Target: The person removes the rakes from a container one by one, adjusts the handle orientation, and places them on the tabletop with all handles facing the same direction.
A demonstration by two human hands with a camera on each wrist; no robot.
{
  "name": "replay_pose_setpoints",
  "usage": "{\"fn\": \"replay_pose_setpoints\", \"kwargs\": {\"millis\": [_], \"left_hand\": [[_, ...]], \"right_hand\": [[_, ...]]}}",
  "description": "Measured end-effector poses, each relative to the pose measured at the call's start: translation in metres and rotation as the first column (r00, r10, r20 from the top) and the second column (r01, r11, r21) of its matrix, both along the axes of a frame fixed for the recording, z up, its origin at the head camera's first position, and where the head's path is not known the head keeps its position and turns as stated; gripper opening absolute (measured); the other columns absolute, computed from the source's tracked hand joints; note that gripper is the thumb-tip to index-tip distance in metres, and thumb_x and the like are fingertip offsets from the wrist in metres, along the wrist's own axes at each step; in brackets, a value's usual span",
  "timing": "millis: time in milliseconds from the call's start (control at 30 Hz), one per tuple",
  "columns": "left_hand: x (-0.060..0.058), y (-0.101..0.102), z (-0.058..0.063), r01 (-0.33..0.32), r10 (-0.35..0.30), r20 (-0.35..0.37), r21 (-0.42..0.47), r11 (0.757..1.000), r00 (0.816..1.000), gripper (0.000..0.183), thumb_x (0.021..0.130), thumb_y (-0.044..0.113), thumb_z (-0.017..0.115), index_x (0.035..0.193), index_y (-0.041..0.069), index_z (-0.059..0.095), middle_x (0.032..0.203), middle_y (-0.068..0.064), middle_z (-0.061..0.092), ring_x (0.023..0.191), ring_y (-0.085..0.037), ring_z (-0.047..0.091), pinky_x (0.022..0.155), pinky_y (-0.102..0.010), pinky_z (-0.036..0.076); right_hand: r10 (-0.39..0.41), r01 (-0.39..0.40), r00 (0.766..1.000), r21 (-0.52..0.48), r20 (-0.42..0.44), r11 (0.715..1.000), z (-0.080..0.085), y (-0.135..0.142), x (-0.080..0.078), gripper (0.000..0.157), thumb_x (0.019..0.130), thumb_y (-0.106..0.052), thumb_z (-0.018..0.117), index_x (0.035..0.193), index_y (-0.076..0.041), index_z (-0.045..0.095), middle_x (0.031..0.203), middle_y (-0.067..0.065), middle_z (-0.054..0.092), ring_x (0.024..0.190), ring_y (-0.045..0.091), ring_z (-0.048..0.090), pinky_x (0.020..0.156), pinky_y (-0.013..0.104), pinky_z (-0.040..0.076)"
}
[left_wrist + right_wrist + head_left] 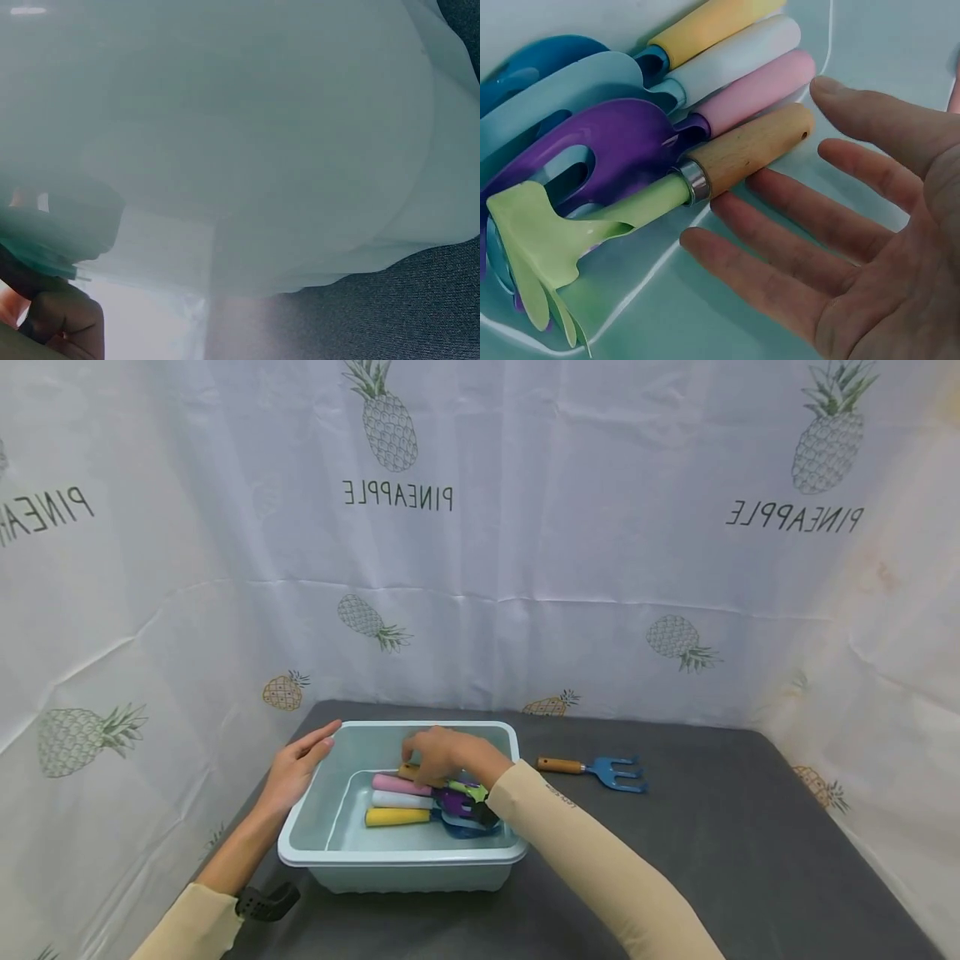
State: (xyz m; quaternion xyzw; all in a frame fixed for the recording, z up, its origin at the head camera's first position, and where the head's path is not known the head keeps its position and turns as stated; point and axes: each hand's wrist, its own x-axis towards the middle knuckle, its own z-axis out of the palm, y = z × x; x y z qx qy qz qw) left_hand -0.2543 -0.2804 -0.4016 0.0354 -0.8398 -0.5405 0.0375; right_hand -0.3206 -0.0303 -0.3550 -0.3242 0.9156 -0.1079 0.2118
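Note:
A pale green plastic basin [405, 858] stands on the dark table; my left hand [298, 770] holds its left rim. In the basin lie garden hand tools side by side. The nearest to my right hand [870, 225] is a light green hand rake [641, 206] with a wooden handle. My right fingers are spread along that handle, the fingertips right at its side and the thumb near its end. Beside it lie a purple tool [622, 142] with a pink handle, a light blue tool [592, 86] with a white handle and a blue tool [555, 56] with a yellow handle.
To the right of the basin, a blue hand fork [600, 770] with a wooden handle lies on the dark table [720, 843]. A white curtain [570, 543] printed with pineapples hangs behind the table and along both sides. The left wrist bears a black band [266, 903].

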Motion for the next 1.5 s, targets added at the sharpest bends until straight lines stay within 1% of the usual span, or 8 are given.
{"fn": "replay_pose_setpoints", "kwargs": {"millis": [100, 167, 433, 600, 867, 967, 1067, 1500], "left_hand": [[0.001, -0.001, 0.000, 0.005, -0.005, -0.002, 0.011, 1.000, 1.000, 0.061, 0.108, 0.050, 0.047, 0.160, 0.017, 0.042, 0.167, -0.010, 0.038, 0.152, -0.033, 0.039, 0.100, -0.015, 0.047], [0.001, -0.001, 0.000, 0.009, -0.009, 0.000, 0.018, 1.000, 1.000, 0.061, 0.108, 0.050, 0.047, 0.160, 0.017, 0.041, 0.167, -0.009, 0.038, 0.153, -0.032, 0.037, 0.096, -0.011, 0.044], [0.001, 0.000, 0.001, 0.007, -0.007, 0.019, 0.009, 1.000, 1.000, 0.060, 0.109, 0.048, 0.046, 0.161, 0.019, 0.040, 0.168, -0.009, 0.035, 0.154, -0.033, 0.035, 0.116, -0.042, 0.043], [-0.001, -0.001, 0.000, 0.005, -0.005, 0.028, 0.005, 1.000, 1.000, 0.058, 0.110, 0.045, 0.046, 0.161, 0.020, 0.039, 0.168, -0.009, 0.035, 0.155, -0.033, 0.035, 0.112, -0.034, 0.044], [-0.001, -0.001, 0.001, 0.009, -0.009, 0.006, 0.002, 1.000, 1.000, 0.057, 0.110, 0.044, 0.047, 0.160, 0.018, 0.041, 0.167, -0.011, 0.037, 0.153, -0.034, 0.037, 0.086, -0.003, 0.039], [0.000, -0.002, 0.001, 0.012, -0.012, 0.002, 0.008, 1.000, 1.000, 0.057, 0.110, 0.044, 0.048, 0.160, 0.018, 0.041, 0.167, -0.012, 0.037, 0.153, -0.034, 0.037, 0.085, -0.002, 0.039], [0.000, -0.001, 0.002, 0.017, -0.017, -0.001, 0.012, 1.000, 1.000, 0.058, 0.109, 0.045, 0.048, 0.160, 0.018, 0.041, 0.167, -0.011, 0.037, 0.153, -0.034, 0.038, 0.085, -0.002, 0.040], [0.000, -0.001, 0.001, 0.016, -0.016, 0.005, 0.017, 1.000, 1.000, 0.058, 0.109, 0.045, 0.048, 0.160, 0.019, 0.040, 0.167, -0.011, 0.036, 0.153, -0.034, 0.037, 0.085, -0.002, 0.041]], "right_hand": [[-0.009, 0.009, 1.000, 0.007, 0.006, 1.000, 0.000, 0.000, -0.001, 0.041, 0.094, -0.025, 0.077, 0.133, -0.022, 0.066, 0.124, 0.002, 0.064, 0.087, 0.016, 0.061, 0.073, 0.036, 0.060], [-0.008, 0.008, 1.000, 0.012, 0.008, 1.000, -0.001, 0.001, -0.001, 0.040, 0.094, -0.024, 0.077, 0.133, -0.022, 0.066, 0.126, 0.003, 0.063, 0.087, 0.017, 0.062, 0.073, 0.038, 0.061], [0.001, 0.001, 1.000, 0.045, -0.027, 0.999, -0.004, 0.000, 0.000, 0.044, 0.092, -0.016, 0.078, 0.134, -0.022, 0.065, 0.123, 0.000, 0.064, 0.088, 0.016, 0.060, 0.069, 0.030, 0.055], [0.027, -0.022, 0.997, 0.055, -0.074, 0.998, -0.006, -0.002, -0.001, 0.043, 0.090, -0.014, 0.079, 0.131, -0.020, 0.067, 0.117, -0.001, 0.067, 0.089, 0.015, 0.059, 0.073, 0.028, 0.052], [0.080, -0.066, 0.985, 0.095, -0.153, 0.993, -0.011, -0.005, -0.002, 0.033, 0.095, -0.017, 0.075, 0.126, -0.021, 0.069, 0.120, -0.001, 0.069, 0.088, 0.014, 0.056, 0.072, 0.026, 0.052], [0.102, -0.085, 0.982, 0.111, -0.158, 0.990, -0.014, -0.005, -0.002, 0.029, 0.094, -0.014, 0.075, 0.121, -0.023, 0.071, 0.115, -0.002, 0.069, 0.087, 0.015, 0.057, 0.071, 0.027, 0.052], [0.107, -0.090, 0.984, 0.116, -0.145, 0.989, -0.015, -0.004, -0.002, 0.042, 0.087, -0.002, 0.077, 0.121, -0.026, 0.071, 0.118, -0.003, 0.068, 0.088, 0.015, 0.056, 0.072, 0.027, 0.053], [0.204, -0.201, 0.978, 0.056, -0.047, 0.978, -0.017, 0.001, -0.009, 0.049, 0.094, -0.008, 0.071, 0.137, -0.031, 0.065, 0.125, -0.005, 0.064, 0.090, 0.012, 0.056, 0.070, 0.023, 0.050]]}}
